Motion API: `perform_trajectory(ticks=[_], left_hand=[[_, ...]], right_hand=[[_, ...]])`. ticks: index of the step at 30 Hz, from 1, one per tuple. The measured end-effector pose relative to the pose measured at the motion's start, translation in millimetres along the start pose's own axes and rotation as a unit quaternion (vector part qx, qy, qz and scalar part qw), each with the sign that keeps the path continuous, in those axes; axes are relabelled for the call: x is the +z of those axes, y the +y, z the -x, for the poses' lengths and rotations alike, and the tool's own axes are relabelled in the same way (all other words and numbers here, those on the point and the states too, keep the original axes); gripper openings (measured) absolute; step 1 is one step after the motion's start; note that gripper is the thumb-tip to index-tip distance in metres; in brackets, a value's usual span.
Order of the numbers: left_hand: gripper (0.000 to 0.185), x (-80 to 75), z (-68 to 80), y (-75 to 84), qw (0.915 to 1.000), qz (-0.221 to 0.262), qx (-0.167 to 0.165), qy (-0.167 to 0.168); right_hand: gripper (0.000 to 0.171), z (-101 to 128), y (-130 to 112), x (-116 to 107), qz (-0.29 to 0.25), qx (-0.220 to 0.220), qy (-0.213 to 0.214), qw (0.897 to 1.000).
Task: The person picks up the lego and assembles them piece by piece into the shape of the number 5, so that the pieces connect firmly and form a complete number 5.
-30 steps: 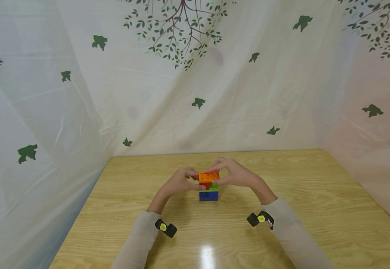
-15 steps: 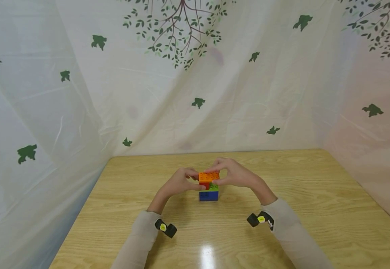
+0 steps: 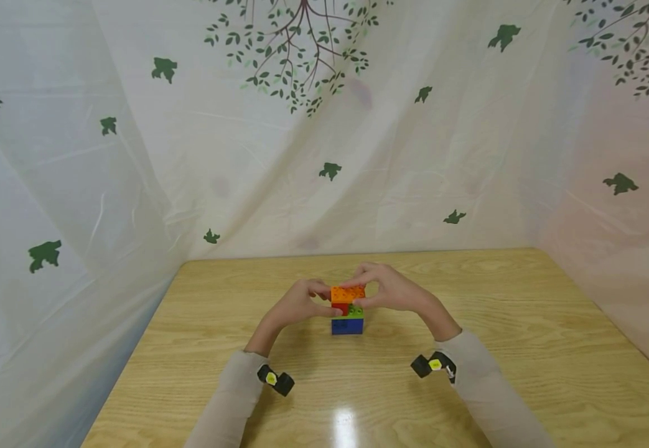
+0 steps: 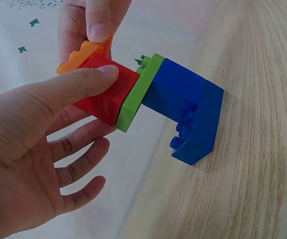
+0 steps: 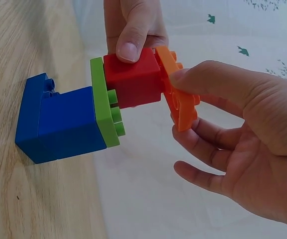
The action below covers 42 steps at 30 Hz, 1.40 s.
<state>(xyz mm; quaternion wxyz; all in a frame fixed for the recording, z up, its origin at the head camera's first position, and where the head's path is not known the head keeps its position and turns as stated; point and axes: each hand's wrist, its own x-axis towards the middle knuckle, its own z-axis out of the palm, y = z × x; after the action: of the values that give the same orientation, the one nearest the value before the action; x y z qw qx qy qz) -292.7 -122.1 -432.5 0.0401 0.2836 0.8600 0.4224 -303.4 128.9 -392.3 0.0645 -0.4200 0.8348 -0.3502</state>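
Orange plate (image 3: 348,293) pinched by right hand (image 3: 392,292) | left hand (image 3: 297,305) pinches red block (image 4: 106,88) | risk: uneven pull topples stack (image 3: 348,317)

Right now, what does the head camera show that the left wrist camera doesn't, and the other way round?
Only the head view shows the leaf-printed white curtain, both sleeves and the whole wooden table. Only the left wrist view shows the studs on the flat blue base brick and the left hand's thumb on the red brick. Both show the left hand and right hand holding the stack under the thin orange plate.
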Motion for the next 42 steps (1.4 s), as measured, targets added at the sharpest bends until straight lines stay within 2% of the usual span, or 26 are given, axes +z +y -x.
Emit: perform_trajectory(ticks=[7,27,42], left_hand=[[0.023,0.2,-0.7,-2.4,1.0000,-0.005,-0.003,0.000],[0.023,0.3,-2.3,-6.9,0.9999,-0.010,0.004,0.001],[0.022,0.7,-3.1,-7.9,0.9999,-0.012,0.003,0.001]], right_hand=[[0.037,0.0,1.8,0.7,0.007,-0.005,0.003,1.000],[0.038,-0.7,-0.6,0.0,0.005,0.015,0.008,1.000],[0.038,-1.6,-1.1,2.7,0.011,0.004,0.008,1.000]])
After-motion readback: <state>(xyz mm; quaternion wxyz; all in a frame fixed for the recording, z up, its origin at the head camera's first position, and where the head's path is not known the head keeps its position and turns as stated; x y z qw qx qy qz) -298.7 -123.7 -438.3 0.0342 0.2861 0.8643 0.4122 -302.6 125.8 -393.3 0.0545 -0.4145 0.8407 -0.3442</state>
